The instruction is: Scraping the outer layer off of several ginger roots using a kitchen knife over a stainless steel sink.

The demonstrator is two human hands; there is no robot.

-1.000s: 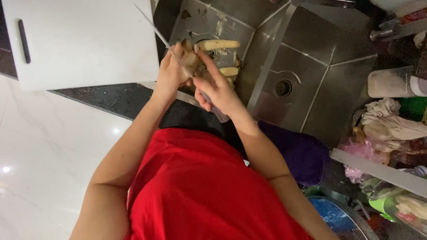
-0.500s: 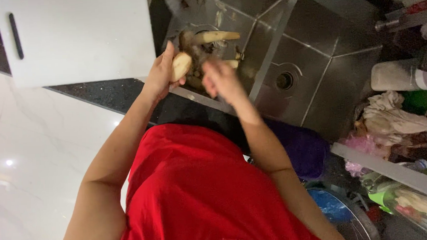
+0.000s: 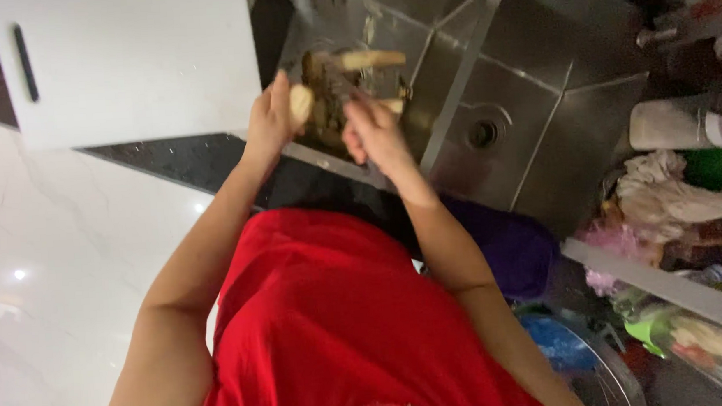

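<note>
My left hand point(image 3: 272, 117) is curled around a pale, peeled root vegetable point(image 3: 301, 104), fingers wrapped on its side so the light flesh shows at the thumb. I hold it over the near edge of the steel sink point(image 3: 540, 161), just above the left basin. My right hand point(image 3: 376, 132) sits just beside it, over the same basin; its fingers look bent inward, but the picture is blurred here and I cannot tell whether they grip anything or only rest against the brown peelings point(image 3: 327, 98) heaped between my two hands. Down in the basin, beyond the peelings, lie two more peeled pieces point(image 3: 372, 59), pale and long, one near the far wall and one nearer my right fingers. The right basin has its round drain point(image 3: 482, 133) showing. To my left stands a white cabinet door point(image 3: 131, 63) with a dark handle point(image 3: 26, 62), above a glossy white floor point(image 3: 60, 276). On the right, by the counter, sit a crumpled cloth point(image 3: 665, 195), a white container point(image 3: 670, 125) and a purple bundle point(image 3: 512, 249). My red top point(image 3: 319, 337) fills the lower middle.
</note>
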